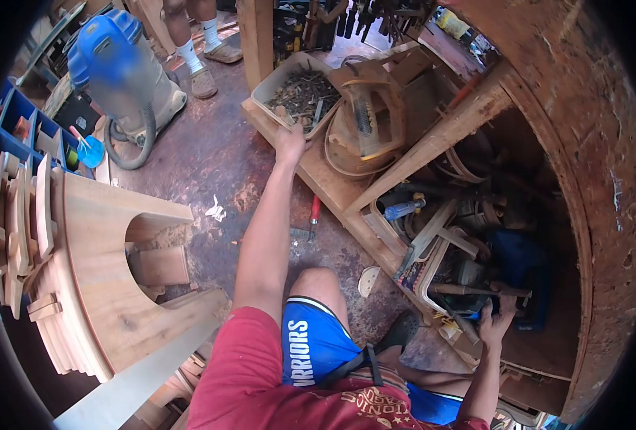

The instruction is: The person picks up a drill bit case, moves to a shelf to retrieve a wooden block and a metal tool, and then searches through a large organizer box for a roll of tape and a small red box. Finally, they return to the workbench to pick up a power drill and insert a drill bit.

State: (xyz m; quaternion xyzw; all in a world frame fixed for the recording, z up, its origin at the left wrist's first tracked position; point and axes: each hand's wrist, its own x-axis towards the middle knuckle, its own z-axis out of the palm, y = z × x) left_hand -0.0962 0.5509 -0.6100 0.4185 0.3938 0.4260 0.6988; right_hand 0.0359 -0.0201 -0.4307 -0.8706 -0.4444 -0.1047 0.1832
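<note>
My left hand reaches forward and grips the near rim of a whitish plastic tub. Inside the tub lies a heap of nails or screws, along with a few longer pieces. On the right, my right hand is low in the workbench shelf, its fingers closed around a wooden-handled hammer near the head. Beneath the hammer sits a container of tools, partly hidden. A dark blue case stands just behind that hand.
A dusty power-tool case rests beside the tub. A wooden brace slants across the shelf opening. On the floor lies a red-handled hammer. Curved wooden panels stand at left, near a blue shop vacuum. Another person's feet are beyond.
</note>
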